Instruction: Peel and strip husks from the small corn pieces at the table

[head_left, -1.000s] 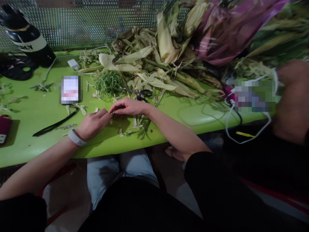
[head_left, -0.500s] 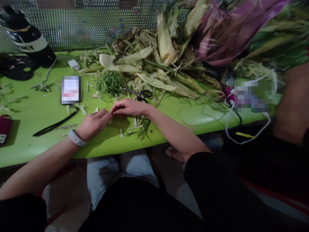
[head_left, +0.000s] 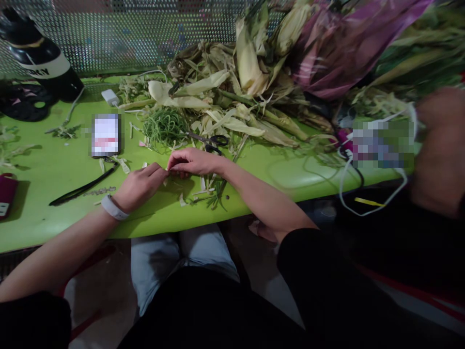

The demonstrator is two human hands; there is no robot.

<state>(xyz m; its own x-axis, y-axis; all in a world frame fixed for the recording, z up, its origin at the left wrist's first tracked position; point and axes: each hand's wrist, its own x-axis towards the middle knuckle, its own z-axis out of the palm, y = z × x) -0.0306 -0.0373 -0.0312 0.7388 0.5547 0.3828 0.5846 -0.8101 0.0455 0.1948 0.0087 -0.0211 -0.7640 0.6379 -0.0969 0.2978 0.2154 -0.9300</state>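
Note:
My left hand [head_left: 142, 184] and my right hand [head_left: 191, 162] meet fingertip to fingertip just above the green table [head_left: 276, 174]. Both are closed in a pinch; whatever lies between the fingers is too small and hidden to name. Beyond them sits a bundle of thin green strands [head_left: 165, 125]. Dark-handled scissors [head_left: 217, 141] lie just past my right hand, their blades pointing toward that bundle. Pale strips of husk [head_left: 203, 183] and green sprigs [head_left: 218, 194] are scattered under and beside my right wrist.
Corn husks [head_left: 250, 72] heap up at the back, beside a purple plastic bag [head_left: 327, 53]. To the left are a phone [head_left: 105, 135] with a black strap [head_left: 85, 186] and a black bottle [head_left: 43, 58]. Another person's arm [head_left: 438, 150] and a white cable [head_left: 343, 194] are on the right.
My two hands stay pinched together in almost the same spot, with only slight finger movement. The other person's arm at the right has shifted a little and is blurred.

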